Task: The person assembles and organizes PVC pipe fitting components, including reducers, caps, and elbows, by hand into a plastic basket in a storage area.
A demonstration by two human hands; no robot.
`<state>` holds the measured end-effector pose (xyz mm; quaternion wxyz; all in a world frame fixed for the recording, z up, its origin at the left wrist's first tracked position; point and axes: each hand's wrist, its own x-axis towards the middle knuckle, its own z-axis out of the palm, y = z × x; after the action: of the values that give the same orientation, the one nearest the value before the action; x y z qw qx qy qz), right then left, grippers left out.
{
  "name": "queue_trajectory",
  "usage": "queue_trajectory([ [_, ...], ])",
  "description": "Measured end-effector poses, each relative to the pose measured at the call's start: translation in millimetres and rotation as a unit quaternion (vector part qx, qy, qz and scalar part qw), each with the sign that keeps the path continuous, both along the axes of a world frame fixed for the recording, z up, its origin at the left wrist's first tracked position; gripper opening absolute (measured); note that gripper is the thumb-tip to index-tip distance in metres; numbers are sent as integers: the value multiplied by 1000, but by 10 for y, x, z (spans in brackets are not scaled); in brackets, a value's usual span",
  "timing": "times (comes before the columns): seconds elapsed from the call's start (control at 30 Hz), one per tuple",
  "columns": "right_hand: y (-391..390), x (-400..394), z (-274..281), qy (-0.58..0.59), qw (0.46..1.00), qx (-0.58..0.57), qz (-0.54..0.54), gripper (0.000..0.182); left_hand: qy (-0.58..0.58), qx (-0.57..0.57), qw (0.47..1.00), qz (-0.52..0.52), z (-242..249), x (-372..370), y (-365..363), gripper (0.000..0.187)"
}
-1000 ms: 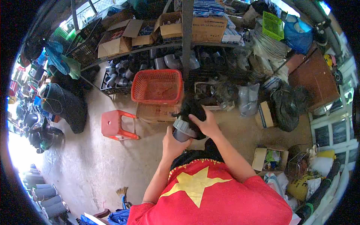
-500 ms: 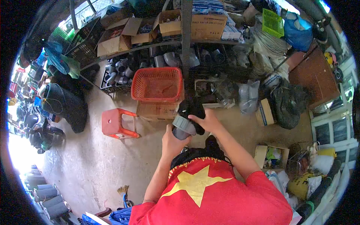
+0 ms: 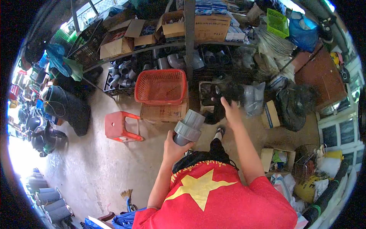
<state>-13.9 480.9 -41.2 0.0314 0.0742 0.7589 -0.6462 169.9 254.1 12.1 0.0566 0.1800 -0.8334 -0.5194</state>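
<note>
A grey plastic pipe fitting (image 3: pixel 189 126) with a wide ribbed collar is gripped in my left hand (image 3: pixel 174 148), its pale end tilted up and to the right. To the right of the fitting and apart from it, my right hand (image 3: pixel 231 111) is blurred by motion. It holds a soft-looking black item (image 3: pixel 216 113), which hangs below and left of the fingers. What exactly this item is cannot be made out against the dark goods behind it.
Ahead, a red basket (image 3: pixel 161 87) rests on a cardboard box (image 3: pixel 164 112). A red stool (image 3: pixel 116 125) stands left on the floor. Crates of grey fittings (image 3: pixel 122 74) and open cartons fill the shelving. A black bag (image 3: pixel 295 105) lies to the right.
My right hand has moved off the fitting, up and to the right, and the black item has moved with it. More of the fitting's pale end now shows above my left hand.
</note>
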Motion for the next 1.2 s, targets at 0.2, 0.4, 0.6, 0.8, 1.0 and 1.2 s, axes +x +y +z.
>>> queue_trajectory([
  [0.2, -35, 466, 975, -68, 948, -118, 286, 29, -11, -7, 1000, 0, -59, -29, -12, 72],
  [0.4, -473, 633, 798, 63, 939, 200, 274, 52, 15, -62, 998, -14, 265, -71, 141, 67],
  [0.6, -567, 654, 1035, 70, 905, 336, 251, 65, 34, -92, 995, -12, 232, -90, 136, 61],
  [0.8, -558, 594, 1123, 103, 899, 356, 233, 61, 12, -86, 996, -17, 263, -104, 118, 65],
  [1.0, -577, 669, 755, 129, 960, 208, 134, 50, 92, -183, 978, -31, 228, -136, 31, 68],
  [1.2, -467, 856, 865, 130, 977, -144, 94, 18, 167, 289, 942, -28, 110, -159, -191, 83],
])
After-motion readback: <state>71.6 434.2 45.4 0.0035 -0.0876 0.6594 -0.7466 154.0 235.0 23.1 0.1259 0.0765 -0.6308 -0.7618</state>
